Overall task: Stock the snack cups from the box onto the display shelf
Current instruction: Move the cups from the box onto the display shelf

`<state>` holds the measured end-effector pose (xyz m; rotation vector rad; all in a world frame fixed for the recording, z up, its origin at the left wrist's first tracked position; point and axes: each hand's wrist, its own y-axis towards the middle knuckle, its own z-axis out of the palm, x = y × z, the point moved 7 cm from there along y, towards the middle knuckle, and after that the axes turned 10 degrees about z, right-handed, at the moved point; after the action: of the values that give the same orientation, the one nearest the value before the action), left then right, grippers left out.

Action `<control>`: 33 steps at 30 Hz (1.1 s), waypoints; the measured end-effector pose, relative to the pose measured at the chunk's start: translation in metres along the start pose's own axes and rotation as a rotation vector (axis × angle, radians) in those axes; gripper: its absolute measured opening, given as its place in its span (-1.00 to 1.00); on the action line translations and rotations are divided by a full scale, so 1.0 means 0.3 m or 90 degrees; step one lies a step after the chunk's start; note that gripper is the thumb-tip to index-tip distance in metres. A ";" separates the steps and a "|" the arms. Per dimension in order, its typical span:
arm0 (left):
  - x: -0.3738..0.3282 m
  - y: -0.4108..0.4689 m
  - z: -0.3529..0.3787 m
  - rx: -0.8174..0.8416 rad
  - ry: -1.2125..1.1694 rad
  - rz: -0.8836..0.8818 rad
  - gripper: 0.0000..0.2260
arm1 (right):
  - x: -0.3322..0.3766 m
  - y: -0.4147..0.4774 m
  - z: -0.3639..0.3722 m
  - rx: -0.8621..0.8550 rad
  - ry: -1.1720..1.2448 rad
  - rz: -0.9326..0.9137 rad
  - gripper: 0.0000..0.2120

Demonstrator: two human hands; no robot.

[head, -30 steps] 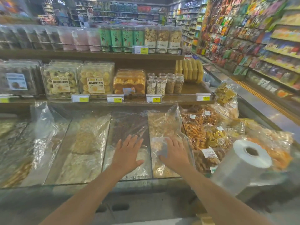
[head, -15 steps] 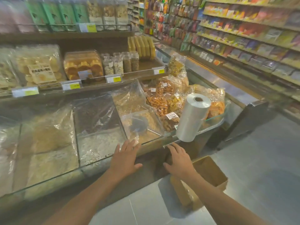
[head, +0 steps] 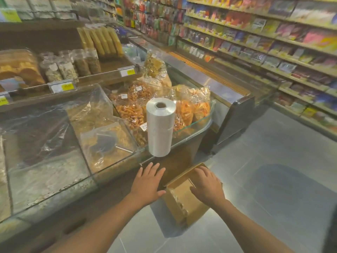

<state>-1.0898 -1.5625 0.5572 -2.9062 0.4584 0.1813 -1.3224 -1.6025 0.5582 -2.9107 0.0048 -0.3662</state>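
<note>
The 2 hands have left the bins [head: 113, 164]. The left hand [head: 148, 181] is beside the box [head: 182, 207] and the right hand [head: 207, 185] over it, fingers spread, empty. Cup pickup judged next.

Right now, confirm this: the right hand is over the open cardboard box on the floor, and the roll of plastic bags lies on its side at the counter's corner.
Wrong on one point: the roll of plastic bags stands upright at the counter's corner, core hole on top, as the head view shows. The right hand is over the open cardboard box on the floor.
</note>
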 end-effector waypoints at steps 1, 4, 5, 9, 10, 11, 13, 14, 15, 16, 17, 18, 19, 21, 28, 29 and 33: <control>-0.034 0.045 0.011 0.003 -0.003 0.001 -0.19 | -0.045 0.035 -0.007 0.003 0.001 0.003 -0.35; -0.117 0.174 0.046 0.013 -0.014 -0.013 -0.21 | -0.168 0.149 -0.013 0.006 -0.005 -0.002 -0.37; -0.140 0.217 0.061 0.019 -0.018 -0.019 -0.21 | -0.207 0.189 -0.012 0.005 -0.007 -0.004 -0.38; -0.191 0.366 0.139 0.041 -0.035 -0.040 -0.24 | -0.332 0.344 0.022 0.028 -0.011 -0.015 -0.40; -0.195 0.398 0.164 0.049 -0.040 -0.046 -0.25 | -0.357 0.376 0.035 0.037 -0.014 -0.016 -0.40; -0.194 0.431 0.191 0.056 -0.045 -0.049 -0.26 | -0.379 0.408 0.049 0.046 -0.016 -0.017 -0.39; -0.185 0.493 0.253 0.072 -0.056 -0.048 -0.28 | -0.418 0.464 0.089 0.065 -0.015 -0.018 -0.37; -0.177 0.525 0.287 0.077 -0.060 -0.046 -0.28 | -0.435 0.491 0.116 0.074 -0.016 -0.016 -0.37; -0.166 0.560 0.323 0.081 -0.060 -0.041 -0.29 | -0.450 0.521 0.149 0.081 -0.019 -0.016 -0.37; -0.155 0.596 0.366 0.086 -0.058 -0.033 -0.30 | -0.465 0.552 0.190 0.088 -0.024 -0.015 -0.37; -0.146 0.630 0.413 0.092 -0.057 -0.026 -0.30 | -0.478 0.581 0.234 0.092 -0.028 -0.013 -0.37; -0.136 0.666 0.463 0.094 -0.054 -0.018 -0.31 | -0.490 0.613 0.282 0.093 -0.028 -0.011 -0.38; -0.124 0.704 0.517 0.096 -0.050 -0.009 -0.31 | -0.502 0.646 0.338 0.094 -0.028 -0.008 -0.38; -0.105 0.773 0.642 0.110 -0.052 0.005 -0.31 | -0.526 0.703 0.461 0.108 -0.021 0.003 -0.37; -0.025 1.008 1.161 0.129 -0.059 0.046 -0.32 | -0.643 0.892 1.038 0.169 -0.029 0.000 -0.27; -0.012 1.040 1.236 0.123 -0.060 0.055 -0.33 | -0.661 0.916 1.128 0.181 -0.031 -0.004 -0.27; 0.024 1.147 1.538 0.124 -0.059 0.094 -0.35 | -0.734 0.983 1.478 0.232 -0.035 -0.009 -0.25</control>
<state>-1.2332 -1.7894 0.0481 -2.6624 0.6364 0.2741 -1.4203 -1.7942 0.0236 -2.5605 -0.0829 -0.2574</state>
